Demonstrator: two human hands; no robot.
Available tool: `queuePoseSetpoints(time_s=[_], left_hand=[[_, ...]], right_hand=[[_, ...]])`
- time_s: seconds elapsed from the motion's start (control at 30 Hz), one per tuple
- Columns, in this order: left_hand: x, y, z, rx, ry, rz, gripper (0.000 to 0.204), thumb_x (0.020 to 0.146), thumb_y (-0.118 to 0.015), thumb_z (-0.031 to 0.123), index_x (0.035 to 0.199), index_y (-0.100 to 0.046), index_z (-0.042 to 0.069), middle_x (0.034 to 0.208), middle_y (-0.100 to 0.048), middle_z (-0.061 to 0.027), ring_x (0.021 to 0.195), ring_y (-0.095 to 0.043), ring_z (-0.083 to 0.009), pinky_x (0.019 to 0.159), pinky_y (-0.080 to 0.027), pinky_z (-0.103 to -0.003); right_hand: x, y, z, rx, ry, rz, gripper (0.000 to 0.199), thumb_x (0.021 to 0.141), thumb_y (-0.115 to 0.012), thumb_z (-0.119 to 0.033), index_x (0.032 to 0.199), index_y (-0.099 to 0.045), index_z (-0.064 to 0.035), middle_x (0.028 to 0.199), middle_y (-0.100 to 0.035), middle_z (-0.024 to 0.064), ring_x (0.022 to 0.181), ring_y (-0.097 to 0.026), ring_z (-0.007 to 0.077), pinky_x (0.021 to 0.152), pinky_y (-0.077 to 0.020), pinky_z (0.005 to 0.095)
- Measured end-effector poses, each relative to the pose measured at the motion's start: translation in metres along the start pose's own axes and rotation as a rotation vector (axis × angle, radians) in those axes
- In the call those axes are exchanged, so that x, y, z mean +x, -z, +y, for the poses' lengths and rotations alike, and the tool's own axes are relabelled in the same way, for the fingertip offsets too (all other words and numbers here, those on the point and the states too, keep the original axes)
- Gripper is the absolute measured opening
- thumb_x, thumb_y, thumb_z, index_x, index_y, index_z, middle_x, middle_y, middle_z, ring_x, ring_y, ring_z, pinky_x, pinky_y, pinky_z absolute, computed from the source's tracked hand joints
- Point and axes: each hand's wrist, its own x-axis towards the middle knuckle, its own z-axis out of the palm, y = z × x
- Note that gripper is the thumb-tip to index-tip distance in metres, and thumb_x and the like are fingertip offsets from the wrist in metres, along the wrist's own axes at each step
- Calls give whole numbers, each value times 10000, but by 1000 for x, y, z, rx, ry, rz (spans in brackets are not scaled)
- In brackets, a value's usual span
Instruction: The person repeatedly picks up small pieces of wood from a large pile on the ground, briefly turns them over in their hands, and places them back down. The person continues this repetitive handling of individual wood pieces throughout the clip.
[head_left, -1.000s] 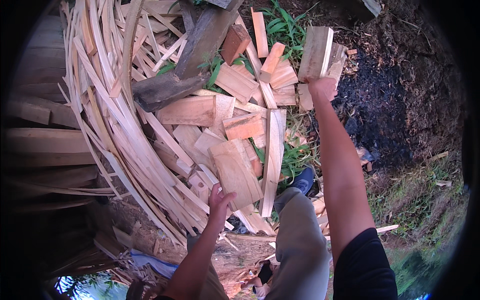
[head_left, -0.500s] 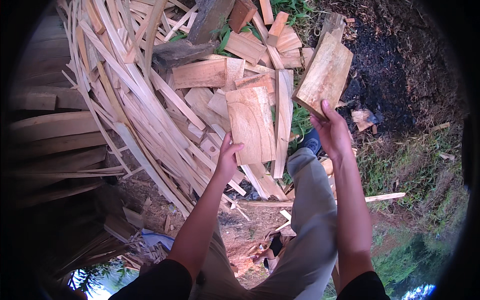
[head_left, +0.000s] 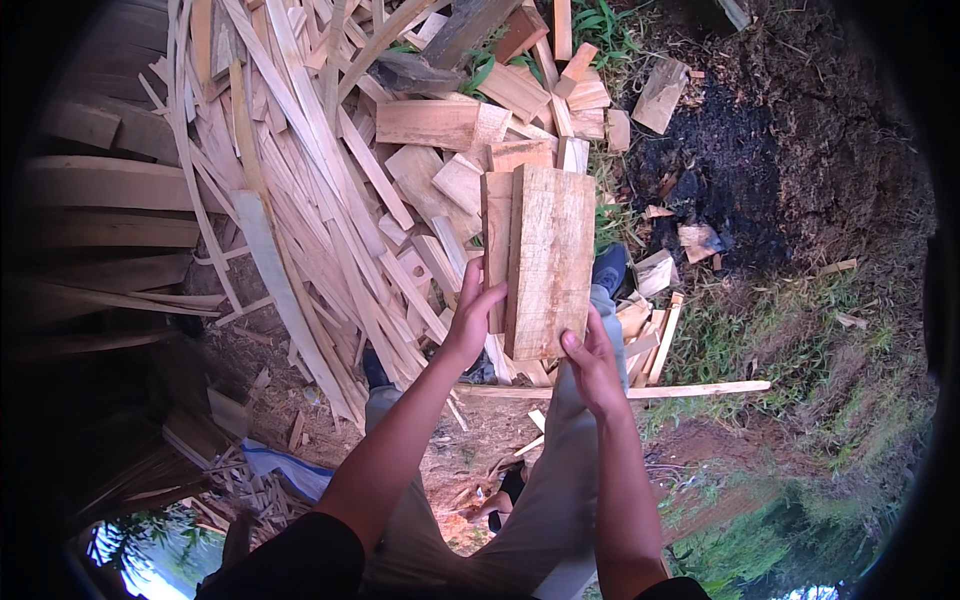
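My left hand [head_left: 472,322] is closed on the left edge of a short wooden board [head_left: 496,225], thumb in front. A second, thicker wooden board [head_left: 553,262] is gripped at its lower right corner by my right hand [head_left: 596,372]. The second board overlaps the first in front and hides most of it. Both boards are upright in the picture, side by side over the wood pile. Whether their faces press together I cannot tell.
Offcut blocks [head_left: 428,124] lie beyond the boards, and long thin strips [head_left: 320,240] heap up on the left. Charred ground [head_left: 735,170] and grass are to the right. My shoe [head_left: 610,268] stands beside the pile; a long stick [head_left: 690,389] crosses nearby. Another person's arm [head_left: 490,508] shows low down.
My right hand has brought its board left and down, in front of the left one. The left board has shifted slightly right. The view has moved a little.
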Motion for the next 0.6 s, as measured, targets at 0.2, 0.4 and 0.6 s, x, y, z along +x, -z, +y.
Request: queuePoseSetpoints(time_s=[0.2,0.4,0.6], left_hand=[[-29,10,2,-48,-64,7,459,1092,-374,353,1422,-366,33,1394,-472,-118,1324,-412,-190,1135,-281,-341],[-35,42,13,18,-88,-19,436,1086,-389,327,1409,-377,35,1373,-476,-110,1318,-408,-191,1139,-266,-333],[-46,43,20,95,-54,-156,443,1063,-451,315,1393,-360,33,1274,-534,-119,1198,-485,-190,1064,-343,-353]], right_hand=[[-20,-25,-29,-556,-67,81,683,918,-738,-175,1516,-413,-112,1426,-478,121,1302,-452,188,1047,-412,365],[-13,-52,-39,-807,2,48,858,845,-818,-236,1527,-338,-35,1445,-416,154,1298,-450,256,1062,-407,373],[14,-87,9,-637,219,204,1322,611,-970,-251,1531,-62,25,1426,-378,224,1301,-453,295,1118,-369,374]])
